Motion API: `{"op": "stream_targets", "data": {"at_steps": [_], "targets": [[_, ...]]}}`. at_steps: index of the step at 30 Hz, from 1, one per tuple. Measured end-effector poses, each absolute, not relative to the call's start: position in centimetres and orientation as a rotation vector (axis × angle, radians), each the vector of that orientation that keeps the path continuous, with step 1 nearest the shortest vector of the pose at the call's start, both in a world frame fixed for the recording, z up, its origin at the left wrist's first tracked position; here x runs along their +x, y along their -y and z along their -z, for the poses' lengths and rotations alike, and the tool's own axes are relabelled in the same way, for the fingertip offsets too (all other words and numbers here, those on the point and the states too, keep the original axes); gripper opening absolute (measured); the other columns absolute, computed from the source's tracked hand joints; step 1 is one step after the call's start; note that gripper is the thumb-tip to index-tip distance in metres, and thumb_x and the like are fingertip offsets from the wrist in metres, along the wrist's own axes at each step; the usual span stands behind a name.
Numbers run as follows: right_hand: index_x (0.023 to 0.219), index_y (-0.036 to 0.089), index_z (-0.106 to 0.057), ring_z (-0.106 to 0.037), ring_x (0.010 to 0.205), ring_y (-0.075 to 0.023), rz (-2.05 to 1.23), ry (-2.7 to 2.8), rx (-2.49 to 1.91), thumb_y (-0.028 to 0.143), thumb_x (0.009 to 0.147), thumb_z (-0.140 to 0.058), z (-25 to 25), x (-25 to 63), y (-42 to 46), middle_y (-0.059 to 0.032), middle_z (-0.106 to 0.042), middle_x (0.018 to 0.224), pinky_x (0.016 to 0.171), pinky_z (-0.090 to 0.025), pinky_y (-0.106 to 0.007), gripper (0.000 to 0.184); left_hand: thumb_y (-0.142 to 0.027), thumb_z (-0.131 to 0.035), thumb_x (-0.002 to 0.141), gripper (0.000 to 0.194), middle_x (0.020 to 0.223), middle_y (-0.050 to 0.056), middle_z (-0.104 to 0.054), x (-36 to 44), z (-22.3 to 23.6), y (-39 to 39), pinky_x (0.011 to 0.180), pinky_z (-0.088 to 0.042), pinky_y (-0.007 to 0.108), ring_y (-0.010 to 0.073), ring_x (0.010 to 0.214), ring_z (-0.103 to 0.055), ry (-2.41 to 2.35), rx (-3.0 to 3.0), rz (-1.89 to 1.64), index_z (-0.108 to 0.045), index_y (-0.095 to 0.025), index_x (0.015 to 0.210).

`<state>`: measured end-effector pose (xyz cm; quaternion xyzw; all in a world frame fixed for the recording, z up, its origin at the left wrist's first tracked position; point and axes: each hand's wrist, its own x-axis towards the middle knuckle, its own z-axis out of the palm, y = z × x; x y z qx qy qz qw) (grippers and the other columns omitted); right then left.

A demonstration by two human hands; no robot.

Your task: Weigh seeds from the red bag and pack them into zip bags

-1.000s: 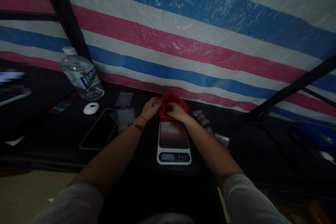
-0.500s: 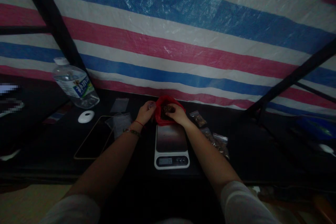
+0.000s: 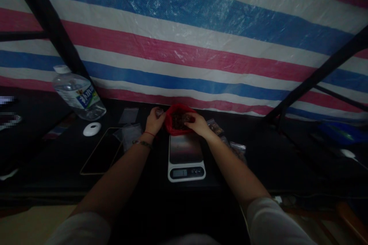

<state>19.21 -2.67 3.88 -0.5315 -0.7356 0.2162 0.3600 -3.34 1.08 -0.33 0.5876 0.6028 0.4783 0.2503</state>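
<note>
While the left hand (image 3: 154, 121) curls its fingers around a small clear packet (image 3: 159, 112), we see the right hand (image 3: 199, 124), fingers bent, at brown pieces (image 3: 178, 120) inside the red bag (image 3: 178, 131) between both; whether it grips any, we cannot tell. Nearer than the fingers, a scale (image 3: 186, 152) rests on the black table (image 3: 264, 157); beyond hangs a striped sheet (image 3: 184, 61).

Red bag (image 3: 176, 131), open (brown bits (image 3: 178, 120) inside), at far end of scale (image 3: 186, 149)
</note>
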Motion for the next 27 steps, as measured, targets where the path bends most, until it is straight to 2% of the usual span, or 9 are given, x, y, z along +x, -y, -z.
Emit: {"op": "stream_targets", "data": {"at_steps": [4, 10, 14, 17, 19, 22, 27], "targets": [[0.11, 0.017, -0.064, -0.062, 0.103, -0.0192, -0.579, 1.91, -1.307, 0.014, 0.07, -0.066, -4.2, 19.9, 4.9, -0.0071, -0.067, 0.112, 0.096, -0.045, -0.033, 0.04, -0.048, -0.059, 0.075, 0.055, 0.111, 0.012, -0.065, -3.2, 0.3, -1.0, 0.089, -0.047, 0.034, 0.0228, 0.1, -0.062, -1.655, 1.575, -1.285, -0.053, -0.017, 0.121], [0.114, 0.02, -0.061, -0.058, 0.107, -0.0196, -0.556, 2.055, -1.239, 0.022, 0.07, -0.071, -4.3, 19.7, 8.3, -0.0067, -0.065, 0.115, 0.096, -0.043, -0.034, 0.045, -0.052, -0.06, 0.073, 0.045, 0.096, 0.008, -0.067, -3.2, 0.6, -1.1, 0.081, -0.049, 0.032, 0.0203, 0.088, -0.063, -1.622, 1.599, -1.272, -0.061, -0.018, 0.102], [0.107, 0.022, -0.066, -0.057, 0.102, -0.0218, -0.476, 2.282, -1.256, 0.024, 0.067, -0.075, -4.4, 19.8, 9.1, -0.006, -0.067, 0.103, 0.093, -0.042, -0.036, 0.041, -0.049, -0.061, 0.072, 0.043, 0.092, 0.006, -0.066, -3.5, 0.4, -1.4, 0.079, -0.049, 0.031, 0.0182, 0.084, -0.062, -1.665, 1.53, -1.384, -0.059, -0.018, 0.101], [0.117, 0.022, -0.062, -0.055, 0.107, -0.024, -0.468, 2.315, -1.257, 0.026, 0.065, -0.078, -4.7, 20.3, 9.2, -0.0079, -0.064, 0.112, 0.096, -0.04, -0.038, 0.055, -0.044, -0.065, 0.069, 0.043, 0.091, 0.005, -0.065, -3.6, 0.4, -1.7, 0.08, -0.049, 0.03, 0.0172, 0.083, -0.062, -1.698, 1.503, -1.485, -0.058, -0.018, 0.102], [0.126, 0.024, -0.055, -0.052, 0.113, -0.0246, -0.446, 2.255, -1.205, 0.031, 0.069, -0.076, -4.9, 20.8, 9.2, -0.0085, -0.061, 0.121, 0.098, -0.039, -0.041, 0.061, -0.042, -0.064, 0.07, 0.041, 0.091, 0.004, -0.064, -3.7, 0.5, -1.9, 0.08, -0.049, 0.029, 0.0167, 0.083, -0.061, -1.691, 1.487, -1.575, -0.057, -0.017, 0.102], [0.128, 0.027, -0.052, -0.053, 0.11, -0.024, -0.358, 2.13, -1.154, 0.033, 0.077, -0.068, -5.2, 21.4, 9.1, -0.0064, -0.063, 0.116, 0.097, -0.04, -0.043, 0.053, -0.04, -0.062, 0.072, 0.037, 0.088, 0.004, -0.062, -3.7, 0.7, -1.9, 0.078, -0.049, 0.029, 0.0161, 0.08, -0.061, -1.663, 1.485, -1.692, -0.055, -0.017, 0.101], [0.116, 0.023, -0.059, -0.057, 0.101, -0.0231, -0.19, 1.966, -1.176, 0.03, 0.085, -0.058, -4.9, 21.4, 8.9, -0.0057, -0.067, 0.099, 0.092, -0.043, -0.04, 0.032, -0.037, -0.062, 0.073, 0.037, 0.086, 0.003, -0.061, -3.8, 0.5, -1.5, 0.077, -0.049, 0.031, 0.016, 0.079, -0.061, -1.635, 1.566, -1.81, -0.051, -0.017, 0.101]]}}
